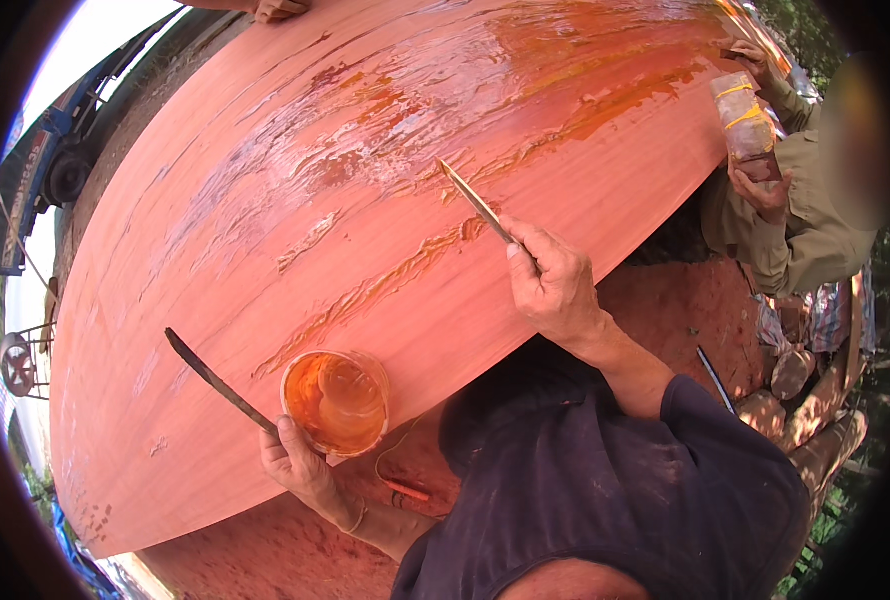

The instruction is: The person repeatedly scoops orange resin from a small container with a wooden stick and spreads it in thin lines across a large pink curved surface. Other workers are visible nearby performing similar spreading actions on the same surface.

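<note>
A broad reddish wooden slab [465,320] lies before me, with wet orange-brown resin [605,110] smeared over its far half and in a thick ridge along the middle. My right hand [555,280] grips a flat wooden stick [475,200], its tip touching the coated surface. At the slab's near edge, my left hand [305,470] is closed round the side of a round tub [340,400] holding orange-brown paste. The same hand also holds a dark, curved, thin strip [215,378], which points up and left. Some of the left fingers are hidden under the tub.
On the right, a co-worker holds a block bound with yellow bands [747,120] near the slab's edge. Another person's hand [281,10] rests at the far edge. An orange-handled tool [407,490] lies below on reddish ground. A blue vehicle [50,160] stands at far left.
</note>
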A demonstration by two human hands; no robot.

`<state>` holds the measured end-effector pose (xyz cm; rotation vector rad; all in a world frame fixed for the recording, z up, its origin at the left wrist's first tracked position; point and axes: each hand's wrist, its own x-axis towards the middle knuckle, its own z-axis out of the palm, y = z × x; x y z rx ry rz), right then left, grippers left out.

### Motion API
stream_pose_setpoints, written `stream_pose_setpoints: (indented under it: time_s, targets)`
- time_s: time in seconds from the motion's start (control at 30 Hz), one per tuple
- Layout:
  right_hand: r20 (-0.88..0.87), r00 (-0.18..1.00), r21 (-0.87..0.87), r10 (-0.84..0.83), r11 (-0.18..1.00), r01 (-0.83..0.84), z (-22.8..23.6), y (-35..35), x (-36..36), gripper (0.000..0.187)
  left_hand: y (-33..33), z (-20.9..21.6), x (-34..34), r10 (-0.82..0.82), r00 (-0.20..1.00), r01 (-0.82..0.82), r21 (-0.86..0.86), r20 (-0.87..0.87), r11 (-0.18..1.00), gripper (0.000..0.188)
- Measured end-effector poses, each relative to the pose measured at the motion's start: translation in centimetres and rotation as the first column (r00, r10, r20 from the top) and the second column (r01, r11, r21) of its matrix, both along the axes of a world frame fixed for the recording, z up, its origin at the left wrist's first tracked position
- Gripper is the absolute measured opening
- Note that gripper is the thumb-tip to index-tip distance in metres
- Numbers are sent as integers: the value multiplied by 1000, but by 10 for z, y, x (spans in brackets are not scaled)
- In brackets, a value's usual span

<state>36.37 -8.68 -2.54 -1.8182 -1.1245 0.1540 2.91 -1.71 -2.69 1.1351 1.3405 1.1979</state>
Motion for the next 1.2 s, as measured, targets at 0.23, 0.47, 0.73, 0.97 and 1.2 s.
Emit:
stream_pose_setpoints:
  time_s: [0.23,0.47,0.73,0.97,1.2]
  targets:
    - [-30,991,-44,-129,991,127,-6,-7,24,28,-2,2,5,38,998,-38,-11,55,999,22]
    - [-32,997,-32,-66,997,65,-13,-3,14,27,0,3,1,-5,1000,5,-4,13,1000,22]
    - [-48,999,-58,5,998,-8,-7,-2,2,27,0,9,6,-3,1000,3,-10,19,1000,23]
    - [-91,994,-71,68,995,-74,-5,5,-11,27,-1,8,7,2,1000,-2,-10,0,1000,24]
    - [-386,917,-73,101,987,-140,-1,11,-18,27,1,2,5,33,999,-33,13,-6,999,24]
